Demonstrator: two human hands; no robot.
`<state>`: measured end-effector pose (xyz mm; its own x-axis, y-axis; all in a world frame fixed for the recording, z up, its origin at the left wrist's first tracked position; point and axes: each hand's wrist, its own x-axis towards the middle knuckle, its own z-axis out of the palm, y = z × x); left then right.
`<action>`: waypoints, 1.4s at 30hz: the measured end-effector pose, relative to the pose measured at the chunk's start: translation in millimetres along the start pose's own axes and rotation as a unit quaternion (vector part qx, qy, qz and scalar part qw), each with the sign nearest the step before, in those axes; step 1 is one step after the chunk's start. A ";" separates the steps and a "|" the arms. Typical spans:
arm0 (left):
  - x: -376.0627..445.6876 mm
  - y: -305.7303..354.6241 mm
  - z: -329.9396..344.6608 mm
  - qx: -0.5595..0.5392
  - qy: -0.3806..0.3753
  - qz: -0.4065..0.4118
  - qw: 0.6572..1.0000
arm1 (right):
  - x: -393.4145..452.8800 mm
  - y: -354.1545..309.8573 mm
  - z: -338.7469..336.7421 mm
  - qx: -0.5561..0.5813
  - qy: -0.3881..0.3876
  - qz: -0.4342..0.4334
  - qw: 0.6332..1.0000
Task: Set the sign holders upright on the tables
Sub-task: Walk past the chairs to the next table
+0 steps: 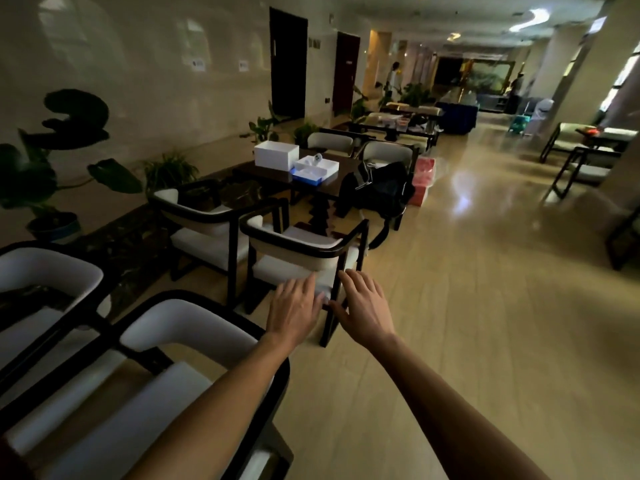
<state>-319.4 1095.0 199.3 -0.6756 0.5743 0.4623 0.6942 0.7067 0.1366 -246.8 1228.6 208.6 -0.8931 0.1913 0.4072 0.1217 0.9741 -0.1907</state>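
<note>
Both my arms stretch forward over the floor of a long hall. My left hand (294, 308) and my right hand (365, 304) are side by side, palms down, fingers spread, holding nothing. Ahead of them stands a dark table (332, 187) ringed by white-cushioned chairs. On it sit a white box (276, 154) and an open white tray-like box (316, 170) with a small object in it. I see no sign holder in this view. More tables (408, 128) stand farther down the hall.
Dark-framed chairs (298, 251) stand just beyond my hands, and others (156, 368) at my lower left. A black bag (377, 188) lies on a chair and a red-white package (423, 181) on the floor. Potted plants (45, 174) line the left wall. The shiny floor (485, 271) runs along the right. People stand far off.
</note>
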 end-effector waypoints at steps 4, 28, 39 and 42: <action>57.0 -15.2 44.6 0.013 0.015 0.013 1.000 | 61.1 36.0 28.3 -0.004 -0.028 -0.008 1.000; 321.3 -182.0 223.2 0.082 -0.096 -0.251 0.960 | 427.8 121.5 228.8 0.084 -0.234 -0.141 0.958; 374.1 -299.4 236.8 0.103 -0.091 -0.358 0.924 | 567.8 49.1 329.7 0.118 -0.283 -0.263 0.915; 379.4 -354.2 241.0 0.107 -0.104 -0.400 0.904 | 602.3 8.2 366.5 0.110 -0.296 -0.305 0.898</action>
<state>-881.5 1162.1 115.1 -0.9880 -0.1057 0.1129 -0.0854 0.9815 0.1715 -942.4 1307.6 124.9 -0.8464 -0.5311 -0.0389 -0.4987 0.8161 -0.2919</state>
